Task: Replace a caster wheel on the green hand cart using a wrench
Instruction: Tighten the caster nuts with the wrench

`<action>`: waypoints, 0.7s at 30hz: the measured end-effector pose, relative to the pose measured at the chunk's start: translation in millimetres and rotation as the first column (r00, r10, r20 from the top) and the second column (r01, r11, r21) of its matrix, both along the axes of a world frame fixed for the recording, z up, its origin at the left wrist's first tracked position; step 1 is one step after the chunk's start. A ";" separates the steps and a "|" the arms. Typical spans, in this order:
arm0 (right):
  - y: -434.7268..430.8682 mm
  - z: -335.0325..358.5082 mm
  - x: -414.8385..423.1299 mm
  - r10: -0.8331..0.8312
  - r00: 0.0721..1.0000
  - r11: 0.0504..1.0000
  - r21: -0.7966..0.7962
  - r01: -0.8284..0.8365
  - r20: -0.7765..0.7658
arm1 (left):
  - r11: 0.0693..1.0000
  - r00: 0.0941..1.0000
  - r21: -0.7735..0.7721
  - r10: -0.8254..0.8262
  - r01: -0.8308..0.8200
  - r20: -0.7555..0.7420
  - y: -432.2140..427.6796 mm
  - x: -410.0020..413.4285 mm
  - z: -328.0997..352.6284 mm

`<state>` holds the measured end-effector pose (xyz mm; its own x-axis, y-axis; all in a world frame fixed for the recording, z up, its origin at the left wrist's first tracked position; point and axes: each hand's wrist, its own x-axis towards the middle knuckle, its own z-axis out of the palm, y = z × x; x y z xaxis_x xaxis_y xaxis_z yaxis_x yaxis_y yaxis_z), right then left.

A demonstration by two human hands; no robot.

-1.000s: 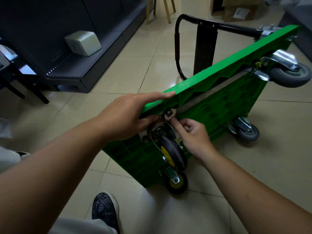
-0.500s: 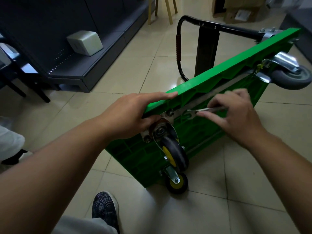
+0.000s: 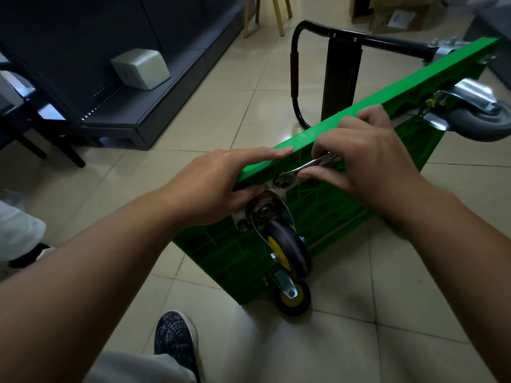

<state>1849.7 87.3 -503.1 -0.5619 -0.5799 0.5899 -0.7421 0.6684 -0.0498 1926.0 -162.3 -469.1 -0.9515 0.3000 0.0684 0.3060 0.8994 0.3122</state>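
Note:
The green hand cart stands tipped on its side on the tiled floor, its ribbed underside facing me. A black caster wheel with a yellow hub sticks out from its near upper corner on a metal mounting plate. My left hand grips the cart's top edge, fingers flat on top and thumb underneath by the plate. My right hand holds a silver wrench by its handle, and the wrench head sits on a bolt of the plate.
A second yellow-hub caster rests on the floor below. A grey caster juts out at the far right. The black folded handle lies behind the cart. A dark shelf unit with a white box stands at left. My shoe is below.
My right hand left the bolt near the caster, drew back to the right with the wrench, then brought the wrench head onto the bolt. My left hand stayed on the cart's edge.

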 end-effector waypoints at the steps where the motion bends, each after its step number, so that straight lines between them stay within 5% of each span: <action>1: 0.7 1.8 -0.8 0.016 1.000 1.000 0.008 -0.016 -0.012 | 1.000 1.000 -0.003 0.003 -0.003 0.001 -0.6 -0.3 0.1; 8: -3.5 -9.0 -1.5 0.028 0.990 1.000 0.003 -0.028 -0.136 | 1.000 1.000 -0.008 0.014 -0.014 -0.001 -0.5 0.1 -0.5; 13: -9.9 -36.5 1.1 -0.123 0.982 0.971 -0.187 0.148 0.141 | 1.000 1.000 -0.010 0.006 -0.006 -0.012 -1.1 -0.8 -1.4; 15: -15.9 -53.5 7.9 -0.078 0.890 0.912 -0.329 0.246 0.450 | 1.000 1.000 -0.014 0.006 -0.006 -0.009 -1.6 -1.0 -1.0; 17: -30.1 -70.8 19.3 0.168 0.692 0.762 -0.537 0.361 0.702 | 1.000 1.000 -0.020 0.005 -0.006 -0.011 -2.0 -0.9 -0.6; 21: -63.5 -100.3 47.8 0.530 0.384 0.473 -0.640 0.606 0.756 | 0.999 1.000 -0.030 0.013 -0.013 -0.014 -1.0 -0.3 -0.4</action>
